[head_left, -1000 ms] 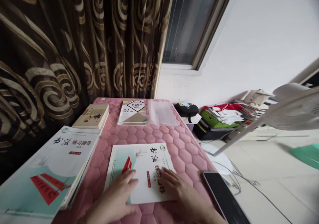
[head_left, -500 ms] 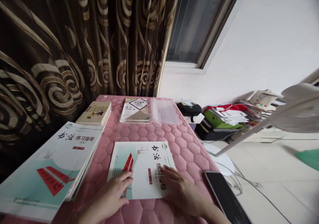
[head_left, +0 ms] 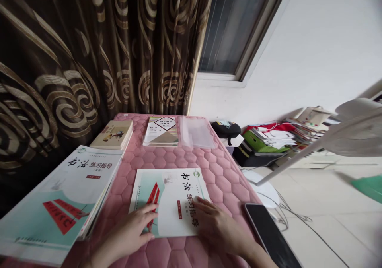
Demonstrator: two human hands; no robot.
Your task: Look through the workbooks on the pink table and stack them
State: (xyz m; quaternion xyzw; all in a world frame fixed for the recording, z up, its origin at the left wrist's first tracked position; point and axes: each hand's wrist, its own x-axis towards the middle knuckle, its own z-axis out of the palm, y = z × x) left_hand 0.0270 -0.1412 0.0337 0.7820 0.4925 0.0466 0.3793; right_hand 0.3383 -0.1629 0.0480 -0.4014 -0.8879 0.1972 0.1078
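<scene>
Left hand [head_left: 131,232] has slid a bit outward, and now it and the right hand [head_left: 222,228] rest on the calligraphy practice book [head_left: 170,208] on the pink worktop [head_left: 167,156], half open, gripping nothing, maybe keeping it still, so any next push needs soft, even fingers.

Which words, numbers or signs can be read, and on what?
"书法 练习指导": left book
"书法 练习指导": middle book
"同步解析与测评": far book
"语文": far book
"五年级 下册": far book
Smaller print is too blurred.
</scene>
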